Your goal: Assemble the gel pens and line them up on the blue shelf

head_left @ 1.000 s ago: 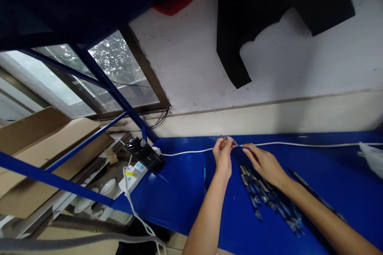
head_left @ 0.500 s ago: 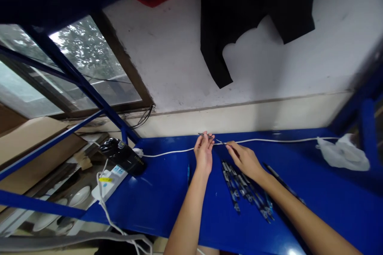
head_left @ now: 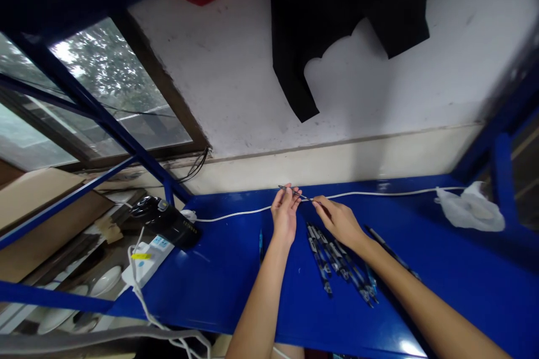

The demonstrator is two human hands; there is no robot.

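Near the back edge of the blue table, my left hand (head_left: 285, 214) is closed around a pen barrel (head_left: 282, 187), whose tip pokes out on the left. My right hand (head_left: 340, 223) pinches a thin pen refill (head_left: 305, 198) at its right end. The refill lines up with the barrel and its left end reaches my left fingers; how deep it sits inside is hidden. Below my right hand lie several dark clear-barrelled pens (head_left: 322, 258) in a loose bundle. One blue pen (head_left: 261, 244) rests left of my left forearm, and a long dark pen (head_left: 393, 251) lies right of my right forearm.
A white cable (head_left: 240, 213) runs along the back of the blue table (head_left: 227, 291). At left stand a black appliance (head_left: 168, 223) and a white power strip (head_left: 147, 262). A crumpled plastic bag (head_left: 471, 210) lies at right. Blue frame posts (head_left: 501, 179) flank the table.
My right hand has moved left toward my left hand, bringing the refill up to the barrel so the gap between them has closed. The whole view has shifted slightly.
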